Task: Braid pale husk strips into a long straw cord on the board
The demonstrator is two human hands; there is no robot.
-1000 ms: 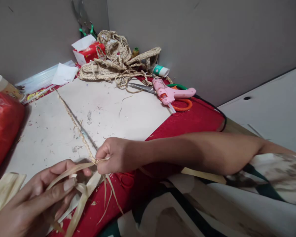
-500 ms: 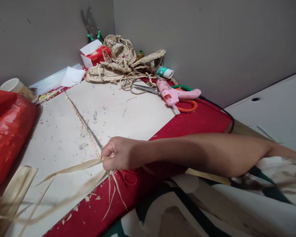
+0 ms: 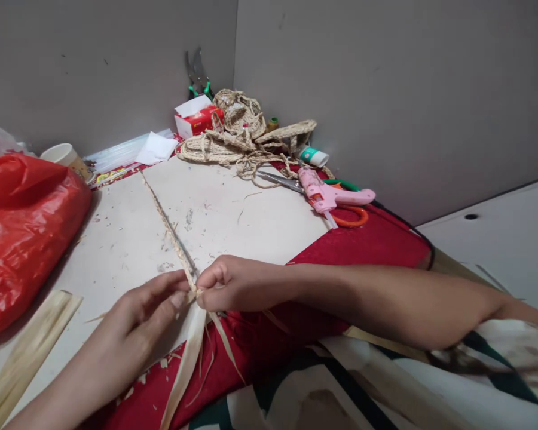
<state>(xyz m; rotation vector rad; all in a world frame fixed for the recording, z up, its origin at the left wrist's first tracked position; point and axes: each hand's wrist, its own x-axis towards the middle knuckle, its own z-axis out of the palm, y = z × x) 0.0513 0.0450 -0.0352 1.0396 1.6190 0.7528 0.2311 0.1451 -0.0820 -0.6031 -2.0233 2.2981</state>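
Braid (image 3: 172, 236), just one, rough and slender, runs across the pale board (image 3: 255, 233). At its near end the right hand (image 3: 233, 285) is clamped, thumb against forefinger; the left hand (image 3: 138, 319), fingertips together, pinches fibre just beside it. One broad, ribbon-like strip (image 3: 186, 373) and a few thinner strands (image 3: 226, 340) trail over red cloth (image 3: 367, 248). I count one pink plastic glue gun (image 3: 320, 191) lying across one pair of scissors (image 3: 280, 180), one red tissue box (image 3: 207, 120) and one white tube (image 3: 314, 156) with a teal band; their print is too small to read. Knobbly braided cord (image 3: 213, 149) heaps nearby. One glossy, crumpled red bag (image 3: 27, 233) sits near one paper cup (image 3: 75, 162).
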